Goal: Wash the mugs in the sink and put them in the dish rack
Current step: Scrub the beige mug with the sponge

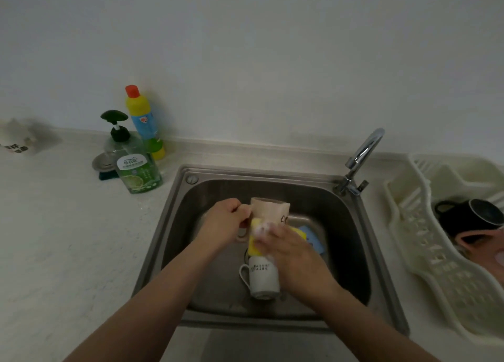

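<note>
Over the steel sink (174,211) my left hand (222,222) grips a beige mug (268,210) by its handle and holds it tilted. My right hand (289,248) holds a yellow sponge (256,239), foamy at its top, against the beige mug's side. A white mug (263,278) with dark print lies on the sink floor below, partly hidden by my right hand. The cream dish rack (425,250) on the right holds a black mug (469,215) and a pink mug (482,245).
A chrome tap (361,157) stands at the sink's back right corner. A green soap pump bottle (135,162), a yellow-and-blue bottle (143,121) and a metal drain strainer (103,162) sit on the counter at the back left. Something blue (313,237) lies in the sink.
</note>
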{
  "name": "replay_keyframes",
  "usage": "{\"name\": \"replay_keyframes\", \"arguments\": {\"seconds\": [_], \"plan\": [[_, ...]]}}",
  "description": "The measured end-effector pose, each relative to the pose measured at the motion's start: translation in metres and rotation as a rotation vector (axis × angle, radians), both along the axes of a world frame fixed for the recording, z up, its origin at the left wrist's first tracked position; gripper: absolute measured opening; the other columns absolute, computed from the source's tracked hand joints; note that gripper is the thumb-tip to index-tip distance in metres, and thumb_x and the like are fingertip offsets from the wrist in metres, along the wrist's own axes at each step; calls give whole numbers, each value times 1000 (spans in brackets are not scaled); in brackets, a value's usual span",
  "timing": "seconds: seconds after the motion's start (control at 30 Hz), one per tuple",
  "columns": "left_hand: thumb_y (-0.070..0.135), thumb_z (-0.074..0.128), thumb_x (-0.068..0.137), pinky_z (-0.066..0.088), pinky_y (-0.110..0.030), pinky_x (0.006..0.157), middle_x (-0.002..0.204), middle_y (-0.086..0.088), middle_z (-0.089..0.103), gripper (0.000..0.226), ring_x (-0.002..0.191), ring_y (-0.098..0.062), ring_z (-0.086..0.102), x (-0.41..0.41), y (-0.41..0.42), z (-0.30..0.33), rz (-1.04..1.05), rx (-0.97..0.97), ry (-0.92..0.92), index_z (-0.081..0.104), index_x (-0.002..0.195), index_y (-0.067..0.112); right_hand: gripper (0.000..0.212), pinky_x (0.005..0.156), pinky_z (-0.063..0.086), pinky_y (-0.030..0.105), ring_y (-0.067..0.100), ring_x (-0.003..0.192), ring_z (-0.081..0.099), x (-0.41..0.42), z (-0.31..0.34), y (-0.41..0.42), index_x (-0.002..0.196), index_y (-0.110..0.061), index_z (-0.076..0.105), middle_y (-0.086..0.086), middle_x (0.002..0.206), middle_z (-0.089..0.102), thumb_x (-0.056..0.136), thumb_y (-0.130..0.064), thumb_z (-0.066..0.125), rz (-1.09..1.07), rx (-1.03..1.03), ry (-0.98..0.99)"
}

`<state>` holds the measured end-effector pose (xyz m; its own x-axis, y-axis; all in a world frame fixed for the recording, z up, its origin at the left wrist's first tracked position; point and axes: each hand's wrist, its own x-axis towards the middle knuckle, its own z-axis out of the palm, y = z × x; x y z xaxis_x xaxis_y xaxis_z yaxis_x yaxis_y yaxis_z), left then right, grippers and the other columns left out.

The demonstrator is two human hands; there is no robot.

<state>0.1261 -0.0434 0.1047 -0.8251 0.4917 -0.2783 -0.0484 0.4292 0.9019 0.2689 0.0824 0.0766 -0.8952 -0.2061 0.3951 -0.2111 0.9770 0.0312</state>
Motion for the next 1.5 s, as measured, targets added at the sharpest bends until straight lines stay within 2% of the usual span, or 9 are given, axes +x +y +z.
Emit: {"name": "replay_keyframes", "arguments": {"seconds": [0.1, 0.27, 0.4, 0.57, 1.0, 1.13, 1.27, 1.4, 1.5], "plan": [[17, 56, 98, 60, -52, 71, 80, -11, 68, 20, 79, -24, 69, 2, -1, 2, 17, 93, -130, 61, 84, 3, 88, 115, 27, 38, 25, 133, 43, -18, 9, 8, 130, -11, 58, 9, 138, 55, 49, 1, 90, -167, -186, 21], [16, 51, 100, 58, -57, 76, 100, -20, 71, 19, 92, -34, 71, -10, -17, -4, 29, 206, -294, 61, 96, 0, 94, 116, 19, 32, 13, 141, 24, 20, -4, -6, 139, -24, 40, -7, 149, 36, 58, -15, 88, -117, -154, -150], [19, 49, 101, 60, -47, 71, 100, -18, 72, 23, 91, -30, 72, -7, -14, -4, -13, 242, -300, 63, 101, 1, 69, 104, 46, 42, 16, 132, 44, -1, 6, 8, 149, -29, 33, -4, 158, 27, 92, 4, 53, -319, -711, -2], [17, 44, 102, 59, -41, 64, 89, -10, 72, 22, 78, -20, 71, -7, -14, -5, -8, 348, -401, 63, 98, 6, 54, 111, 37, 29, 4, 138, 38, 35, 5, -12, 141, -51, 36, -14, 148, 41, 97, -18, 36, -197, -857, 47], [18, 45, 102, 60, -42, 64, 94, -10, 72, 23, 87, -22, 70, 1, -11, -8, -23, 353, -444, 63, 104, 5, 49, 99, 50, 41, 8, 124, 53, 2, 28, 14, 141, -35, 46, -7, 138, 54, 101, -7, 45, -264, -1163, 3], [18, 48, 102, 59, -42, 61, 84, -6, 73, 22, 81, -21, 72, 2, -6, -2, 19, 288, -330, 64, 89, 8, 65, 112, 37, 38, 8, 142, 31, 24, 10, 4, 145, -26, 41, -7, 154, 34, 91, 5, 56, -208, -689, -61], [19, 57, 98, 60, -56, 72, 87, -16, 70, 21, 86, -30, 70, 8, 4, -3, 79, 125, -191, 62, 81, 8, 78, 105, 42, 47, 26, 135, 43, -6, 9, 6, 126, -14, 63, 5, 138, 56, 53, -4, 89, -176, -185, -65], [20, 57, 97, 61, -51, 67, 80, -12, 66, 24, 80, -24, 67, 9, 1, -1, 73, 27, -38, 61, 79, 4, 92, 119, 16, 32, 19, 134, 34, 16, -7, 1, 127, -21, 60, 0, 134, 58, 42, -26, 95, 36, -55, -186], [21, 57, 97, 60, -54, 67, 85, -16, 68, 26, 87, -30, 68, 9, 1, -1, 73, 31, -76, 62, 85, -1, 95, 115, 25, 36, 21, 140, 29, -4, 5, 10, 131, -16, 54, 4, 139, 53, 44, -11, 93, -124, -72, -107]]}}
